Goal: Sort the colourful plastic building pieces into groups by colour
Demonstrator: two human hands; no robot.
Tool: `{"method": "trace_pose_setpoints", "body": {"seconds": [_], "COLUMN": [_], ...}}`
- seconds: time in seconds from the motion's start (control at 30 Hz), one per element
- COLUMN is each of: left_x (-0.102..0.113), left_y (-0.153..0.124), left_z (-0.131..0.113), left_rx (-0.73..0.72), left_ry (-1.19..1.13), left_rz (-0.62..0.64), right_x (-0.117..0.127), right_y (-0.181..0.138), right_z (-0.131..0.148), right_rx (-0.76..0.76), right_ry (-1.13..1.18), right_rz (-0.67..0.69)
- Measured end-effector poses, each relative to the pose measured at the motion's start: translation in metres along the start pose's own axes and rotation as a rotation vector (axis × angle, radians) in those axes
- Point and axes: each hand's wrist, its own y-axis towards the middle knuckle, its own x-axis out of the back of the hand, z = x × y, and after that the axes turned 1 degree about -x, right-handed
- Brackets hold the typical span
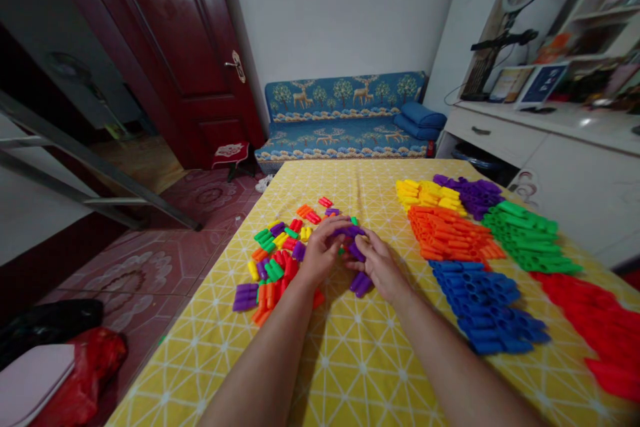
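My left hand and my right hand are close together over the middle of the table, fingers curled inward. Between them are purple plastic tubes; the fingertips of both hands close on these pieces, and the fingers partly hide them. Just below my right hand, a joined pair of purple tubes lies on the cloth. Beside my left hand spreads a loose scatter of short joined tubes in red, orange, green, yellow and purple.
Sorted piles stand at the right: yellow, purple, orange, green, blue and red tubes. A yellow patterned cloth covers the table. Beyond it is a blue sofa; a white cabinet stands right.
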Motion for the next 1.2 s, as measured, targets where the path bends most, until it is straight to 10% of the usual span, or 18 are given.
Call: {"method": "trace_pose_setpoints", "body": {"seconds": [0.5, 0.73, 1.0, 1.2], "left_x": [-0.006, -0.004, -0.003, -0.004], "left_y": [-0.004, -0.002, -0.003, -0.001], "left_z": [0.003, 0.014, 0.011, 0.01], "left_rx": [-0.052, 0.017, 0.09, 0.162], "left_ry": [0.235, 0.291, 0.373, 0.245], "left_rz": [0.168, 0.012, 0.12, 0.004], "right_x": [0.002, 0.016, 0.02, 0.013], "right_y": [0.003, 0.012, 0.01, 0.003], "right_z": [-0.002, -0.006, -0.009, -0.001], "right_rx": [0.09, 0.442, 0.528, 0.6], "right_ry": [-0.002, -0.462, -1.068, -0.935], "right_rz": [-0.045, -0.254, -0.247, -0.291]}}
